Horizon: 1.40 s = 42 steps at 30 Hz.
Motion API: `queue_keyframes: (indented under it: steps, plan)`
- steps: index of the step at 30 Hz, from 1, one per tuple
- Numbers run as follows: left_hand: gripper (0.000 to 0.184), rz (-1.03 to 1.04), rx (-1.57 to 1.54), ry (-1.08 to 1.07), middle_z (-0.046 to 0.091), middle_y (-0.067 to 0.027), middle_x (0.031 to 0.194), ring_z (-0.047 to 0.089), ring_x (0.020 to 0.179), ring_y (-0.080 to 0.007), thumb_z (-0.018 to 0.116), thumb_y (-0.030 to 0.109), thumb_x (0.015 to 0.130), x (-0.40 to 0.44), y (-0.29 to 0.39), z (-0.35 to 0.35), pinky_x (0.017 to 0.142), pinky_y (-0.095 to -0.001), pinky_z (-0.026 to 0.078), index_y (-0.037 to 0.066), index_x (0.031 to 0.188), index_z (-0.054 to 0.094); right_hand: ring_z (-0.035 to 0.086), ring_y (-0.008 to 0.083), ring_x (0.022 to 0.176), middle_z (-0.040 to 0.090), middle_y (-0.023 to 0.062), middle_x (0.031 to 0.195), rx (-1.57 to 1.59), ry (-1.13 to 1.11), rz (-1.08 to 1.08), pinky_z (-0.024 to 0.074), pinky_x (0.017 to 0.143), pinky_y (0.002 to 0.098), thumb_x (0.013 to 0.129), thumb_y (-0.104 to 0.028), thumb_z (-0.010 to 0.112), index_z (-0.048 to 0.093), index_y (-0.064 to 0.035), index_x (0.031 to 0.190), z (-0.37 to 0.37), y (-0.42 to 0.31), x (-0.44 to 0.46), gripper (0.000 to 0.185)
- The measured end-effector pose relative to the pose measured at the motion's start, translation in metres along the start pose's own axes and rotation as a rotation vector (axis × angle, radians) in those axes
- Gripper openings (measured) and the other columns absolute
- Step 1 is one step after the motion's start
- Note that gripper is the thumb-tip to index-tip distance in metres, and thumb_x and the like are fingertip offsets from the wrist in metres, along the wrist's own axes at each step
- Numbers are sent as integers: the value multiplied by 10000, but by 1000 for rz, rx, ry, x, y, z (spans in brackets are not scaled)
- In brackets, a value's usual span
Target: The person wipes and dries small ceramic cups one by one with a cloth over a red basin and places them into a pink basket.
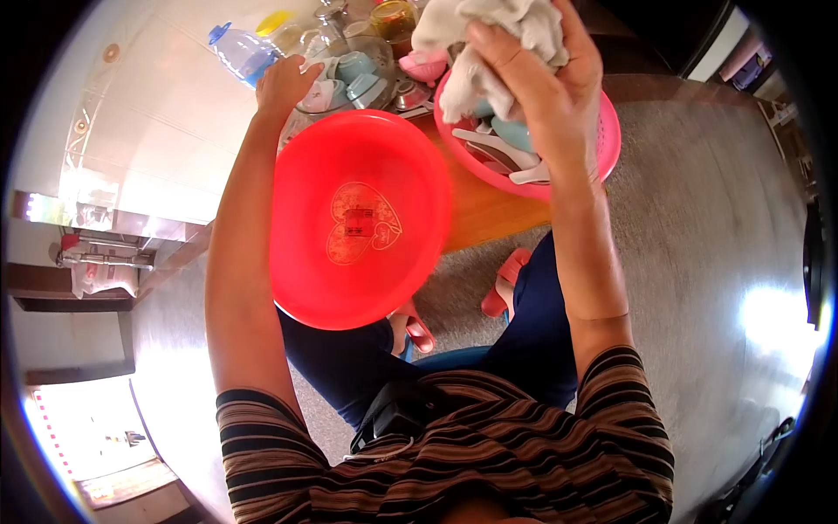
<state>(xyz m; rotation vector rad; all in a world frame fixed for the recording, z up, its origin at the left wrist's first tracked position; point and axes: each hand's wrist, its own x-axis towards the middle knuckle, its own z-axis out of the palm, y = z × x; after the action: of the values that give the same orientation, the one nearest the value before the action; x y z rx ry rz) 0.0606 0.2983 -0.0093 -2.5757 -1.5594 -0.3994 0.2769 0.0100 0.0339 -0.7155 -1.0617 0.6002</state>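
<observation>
Within your right grip (553, 94), a bunched white cloth (525, 23) is held over the pink colander (610, 144) of spoons (517, 159), which sits on the wooden bench (476, 214). Your left grip (286, 85) is at the pale blue bowls (356, 65); whether it holds anything, you cannot tell. Between your forearms lies a red basin (384, 284).

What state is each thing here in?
Red basin: nothing visible inside
White cloth: bunched in the right hand
Pink basket: holding spoons, among other things
Light-blue bowls: clustered near the left hand
Bottle: blue cap on
Slippers: worn on the person's feet
</observation>
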Motion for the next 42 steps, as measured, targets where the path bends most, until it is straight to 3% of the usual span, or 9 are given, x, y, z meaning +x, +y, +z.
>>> queue_keyframes:
  steps: [11, 15, 25, 28, 31, 33, 39, 41, 42]
  plan:
    - [446, -8, 78, 27, 636, -127, 1090, 587, 1061, -285, 656, 393, 758, 9, 2, 26, 881, -484, 378, 131, 1118, 615, 582, 54, 656, 619, 11, 836, 158, 301, -171, 465, 573, 180, 872, -86, 613, 569, -31, 1061, -5, -13, 9, 202]
    - [447, -17, 84, 41, 615, -141, 1096, 588, 1047, -296, 667, 380, 732, 8, 6, 24, 876, -481, 384, 127, 1099, 629, 567, 38, 613, 615, 4, 812, 302, 36, -140, 442, 530, 165, 875, -92, 613, 564, -33, 1067, -13, -14, 4, 207]
    - [413, 94, -6, 230, 605, -176, 1038, 590, 981, -331, 652, 360, 747, 9, 3, 17, 866, -432, 432, 74, 1044, 660, 560, 30, 571, 629, 9, 799, 136, 114, -206, 414, 475, 153, 882, -72, 608, 561, -38, 1076, -12, 10, 12, 203]
    - [460, 24, -360, 314, 623, -166, 968, 609, 922, -267, 695, 353, 749, 1, 6, -14, 770, -351, 489, 47, 1090, 648, 565, 36, 577, 638, 22, 815, 169, 59, -135, 419, 478, 158, 883, -77, 612, 562, -35, 1076, -9, -1, 9, 204]
    - [415, -181, -1236, 5, 632, -121, 1005, 638, 878, -206, 627, 315, 862, -45, 27, -52, 747, -303, 529, -34, 1087, 612, 569, 44, 579, 643, 40, 822, 165, 124, -64, 407, 462, 161, 887, -85, 613, 561, -36, 1074, -2, 13, 12, 200]
    - [364, -256, -1748, -198, 627, -139, 1043, 638, 911, -230, 550, 245, 927, -70, 20, -51, 809, -323, 557, -57, 1130, 555, 572, 47, 587, 648, 52, 833, 142, -37, 9, 417, 472, 159, 891, -102, 614, 558, -37, 1076, -2, 23, 12, 204]
    - [356, -292, -2165, -394, 601, -166, 1118, 636, 970, -223, 470, 196, 972, -171, 45, -65, 728, -254, 590, -38, 1240, 454, 612, 107, 762, 631, 51, 957, -86, -222, 185, 502, 626, 224, 826, -173, 705, 557, -50, 1125, 48, 43, -18, 356]
    - [384, -331, -2110, -275, 587, -154, 1162, 637, 972, -205, 460, 230, 980, -186, 42, -60, 641, -230, 591, -2, 1285, 428, 609, 241, 785, 598, 128, 943, -404, -245, -255, 499, 663, 334, 792, -182, 690, 572, -36, 1057, 67, 66, -32, 324]
    - [383, -286, -2143, -312, 591, -144, 1156, 638, 967, -204, 469, 227, 977, -195, 41, -62, 624, -234, 588, 11, 1291, 429, 574, 319, 884, 551, 159, 934, -418, -217, -211, 475, 777, 378, 761, -178, 687, 573, -38, 1069, 74, 62, -38, 357]
